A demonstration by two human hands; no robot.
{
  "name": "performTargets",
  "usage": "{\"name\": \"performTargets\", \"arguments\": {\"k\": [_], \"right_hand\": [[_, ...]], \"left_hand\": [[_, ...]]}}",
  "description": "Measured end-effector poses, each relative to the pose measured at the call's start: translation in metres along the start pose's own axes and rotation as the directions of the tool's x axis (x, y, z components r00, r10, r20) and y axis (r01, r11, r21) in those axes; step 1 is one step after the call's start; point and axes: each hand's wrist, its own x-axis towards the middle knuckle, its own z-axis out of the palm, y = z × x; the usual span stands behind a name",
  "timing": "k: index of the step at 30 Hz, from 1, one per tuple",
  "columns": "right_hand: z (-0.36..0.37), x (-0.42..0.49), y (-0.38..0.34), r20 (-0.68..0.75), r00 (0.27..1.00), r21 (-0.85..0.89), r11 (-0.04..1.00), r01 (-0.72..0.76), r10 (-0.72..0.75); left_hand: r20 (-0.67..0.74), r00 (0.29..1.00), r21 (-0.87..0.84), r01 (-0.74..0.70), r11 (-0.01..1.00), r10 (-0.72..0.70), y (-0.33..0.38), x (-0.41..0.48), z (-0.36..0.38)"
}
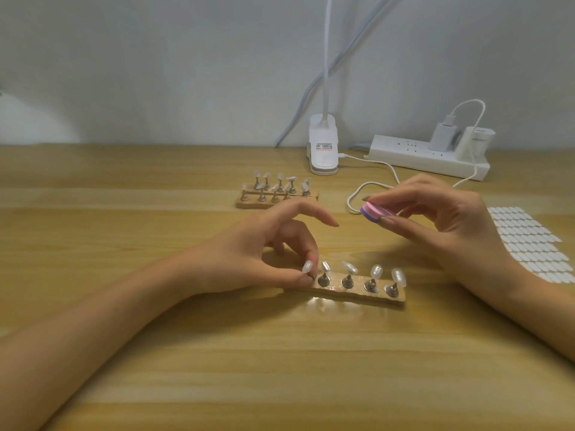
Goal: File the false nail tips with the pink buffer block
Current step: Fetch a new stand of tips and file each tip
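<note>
Pink buffer block (375,212): state its position. (A)
Held in the air above the table (186,353), right of centre, well apart from the nail tips. The pink face is up and a purple layer shows beneath it. (B)
State of the right hand (441,219)? (A)
Gripping. The thumb and fingertips pinch the block at its right end, and the left end projects free. (B)
State of the left hand (258,253)? (A)
Gripping. The thumb and a curled finger pinch the leftmost nail tip (307,266) at the left end of the near wooden holder (357,295). The index finger is raised and extended, touching nothing. (B)
Remaining tips on that holder? (A)
Four nail tips (350,268), each on a metal stand, in a row to the right of the pinched one. The holder lies flat on the table. (B)
Other items? (A)
A far wooden holder (277,202) with more tips lies farther back. Near the wall stand a white clip lamp (323,144) and a white power strip (429,157). A white cable (353,200) loops on the table behind the block. A sheet of white tabs (529,241) lies at the right edge. (B)
</note>
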Motion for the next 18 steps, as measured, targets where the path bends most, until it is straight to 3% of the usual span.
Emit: {"name": "performTargets", "arguments": {"k": [8,12,18], "right_hand": [[0.000,0.000,0.000,-0.004,1.000,-0.004,1.000,-0.005,0.005],[-0.001,0.001,0.000,-0.021,0.999,0.036,0.999,-0.036,0.037],[-0.003,0.001,0.003,-0.038,0.995,0.096,0.991,-0.092,0.096]], "left_hand": [[0.008,0.999,0.100,0.030,0.994,-0.031,0.003,-0.001,0.002],[-0.124,0.992,0.214,0.055,0.975,-0.029,0.004,0.001,0.011],[-0.197,0.979,0.158,0.077,0.984,-0.045,0.006,0.002,0.020]]}}
